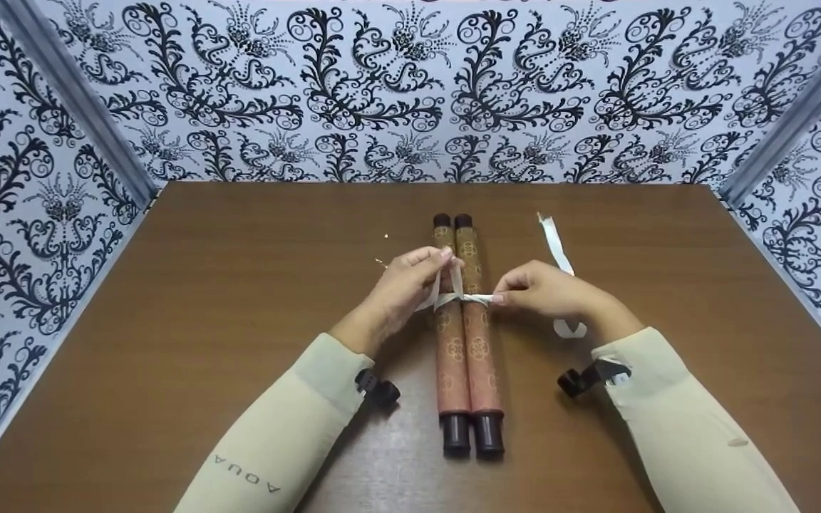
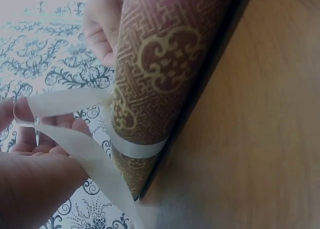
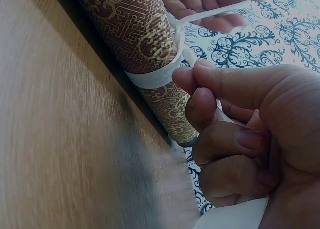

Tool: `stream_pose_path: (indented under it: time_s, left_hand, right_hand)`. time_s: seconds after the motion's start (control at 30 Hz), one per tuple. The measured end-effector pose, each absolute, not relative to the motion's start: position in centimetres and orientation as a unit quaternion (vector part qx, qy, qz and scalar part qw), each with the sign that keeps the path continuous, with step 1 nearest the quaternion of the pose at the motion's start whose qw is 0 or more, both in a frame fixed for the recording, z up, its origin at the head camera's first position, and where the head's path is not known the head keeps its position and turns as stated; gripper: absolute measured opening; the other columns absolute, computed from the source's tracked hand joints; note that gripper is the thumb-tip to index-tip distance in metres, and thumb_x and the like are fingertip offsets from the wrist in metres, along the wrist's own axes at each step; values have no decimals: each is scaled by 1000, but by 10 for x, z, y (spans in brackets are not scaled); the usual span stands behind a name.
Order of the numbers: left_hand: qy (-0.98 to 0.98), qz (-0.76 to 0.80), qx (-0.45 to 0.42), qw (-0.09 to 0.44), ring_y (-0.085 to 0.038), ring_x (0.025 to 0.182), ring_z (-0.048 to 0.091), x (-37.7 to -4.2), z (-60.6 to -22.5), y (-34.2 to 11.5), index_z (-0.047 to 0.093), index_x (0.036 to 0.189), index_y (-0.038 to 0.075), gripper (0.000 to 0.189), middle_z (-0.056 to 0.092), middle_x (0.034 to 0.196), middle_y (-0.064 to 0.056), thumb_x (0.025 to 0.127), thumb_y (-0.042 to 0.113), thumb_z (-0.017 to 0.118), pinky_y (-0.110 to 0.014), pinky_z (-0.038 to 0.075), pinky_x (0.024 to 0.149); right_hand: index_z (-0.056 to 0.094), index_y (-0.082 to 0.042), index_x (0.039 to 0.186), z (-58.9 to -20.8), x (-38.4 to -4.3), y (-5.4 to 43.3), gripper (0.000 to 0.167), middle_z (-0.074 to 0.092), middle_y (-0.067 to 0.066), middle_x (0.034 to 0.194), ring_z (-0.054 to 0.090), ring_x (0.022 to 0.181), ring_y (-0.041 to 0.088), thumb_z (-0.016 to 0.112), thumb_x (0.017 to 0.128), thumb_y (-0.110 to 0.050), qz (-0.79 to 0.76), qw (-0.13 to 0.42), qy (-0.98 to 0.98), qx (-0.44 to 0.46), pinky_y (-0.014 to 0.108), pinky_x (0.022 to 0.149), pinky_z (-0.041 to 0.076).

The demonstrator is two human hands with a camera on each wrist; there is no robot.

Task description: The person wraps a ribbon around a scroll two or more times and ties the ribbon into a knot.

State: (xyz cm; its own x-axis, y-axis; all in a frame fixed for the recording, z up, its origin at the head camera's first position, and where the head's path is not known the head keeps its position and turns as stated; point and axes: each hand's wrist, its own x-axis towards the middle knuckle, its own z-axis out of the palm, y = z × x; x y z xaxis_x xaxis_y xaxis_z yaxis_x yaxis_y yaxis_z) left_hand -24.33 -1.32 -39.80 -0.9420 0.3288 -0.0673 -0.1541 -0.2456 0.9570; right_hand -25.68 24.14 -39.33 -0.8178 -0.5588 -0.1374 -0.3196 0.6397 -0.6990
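A patterned scroll point(image 1: 478, 349) with two side-by-side rolls and dark knobs lies lengthwise before me. Around its middle runs a white ribbon point(image 1: 480, 298), its band point(image 3: 155, 79) flat against the brocade in the right wrist view. My left hand point(image 1: 407, 285), over the left roll, holds up a loop of the ribbon point(image 2: 95, 156) between thumb and fingers. Close to the right roll, my right hand point(image 1: 549, 291) pinches the other ribbon length near the knot between thumb and index finger; its remaining fingers point(image 3: 232, 181) curl over the trailing part.
A loose ribbon tail point(image 1: 554, 242) extends past my right hand onto the brown wooden table point(image 1: 239, 299). Small light specks point(image 1: 380, 263) lie left of the scroll. Patterned wall panels point(image 1: 410, 92) stand behind and at both sides.
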Motion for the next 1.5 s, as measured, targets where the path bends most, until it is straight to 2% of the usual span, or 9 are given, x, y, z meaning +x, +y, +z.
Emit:
stream_pose_path:
  time_s: [0.27,0.47,0.63,0.73,0.9,1.07,1.2,1.37,1.5]
  left_hand:
    - [614,776,69,127,-8,82,64,-242,-401,-10,70,114,-7,20,70,92,2,100,6,63,-23,55,79]
    - [626,768,65,117,-10,80,68,-242,-404,-8,72,108,-4,15,72,88,2,96,4,71,-25,58,76]
    - [602,787,65,119,-12,77,73,-243,-406,-6,59,94,5,14,73,83,3,93,-2,71,-24,59,71]
    - [597,792,57,115,-14,79,74,-245,-407,-5,56,103,6,19,74,86,2,94,-3,71,-24,59,71]
    - [596,793,53,114,-16,84,75,-246,-410,-6,64,123,-5,26,75,89,-1,98,2,68,-24,58,74]
    - [589,798,46,114,-15,84,74,-245,-411,-6,70,113,-4,16,75,90,-4,101,5,65,-25,59,75]
    - [594,796,42,110,-11,79,71,-245,-412,-6,70,112,-4,17,73,86,-1,102,10,65,-22,56,71]
    - [601,792,22,104,-7,69,63,-245,-413,-4,69,95,5,11,67,77,3,103,10,64,-17,47,62]
    - [611,784,28,106,-6,67,59,-244,-413,-2,68,93,4,12,64,74,4,103,9,63,-17,43,62]
  right_hand:
    - [78,-3,98,-397,-259,240,20,62,-1,76,49,69,7,68,100,-20,-335,171,891,-255,23,65,42]
    - [77,-3,98,-396,-259,240,19,63,-1,77,51,72,9,67,101,-19,-340,173,887,-261,24,68,43]
    - [76,-3,98,-395,-258,239,19,60,-3,75,52,70,8,66,101,-18,-343,180,884,-264,24,67,43]
    - [75,-1,98,-395,-257,239,21,59,-1,73,51,62,7,65,102,-19,-352,199,879,-253,23,59,44]
    - [72,2,98,-395,-256,238,25,64,8,72,55,58,11,63,103,-21,-363,221,872,-242,23,52,44]
    - [73,2,99,-395,-256,237,24,70,11,78,64,69,16,63,103,-20,-363,224,870,-249,23,61,50]
    - [73,2,98,-396,-255,238,22,68,6,75,63,67,14,64,103,-18,-364,232,868,-246,23,61,51]
    - [75,3,96,-397,-256,239,23,65,3,69,59,61,11,66,102,-18,-362,234,871,-236,21,58,48]
    - [76,-1,99,-395,-258,242,24,70,7,75,63,69,14,63,103,-21,-345,212,883,-239,24,64,50]
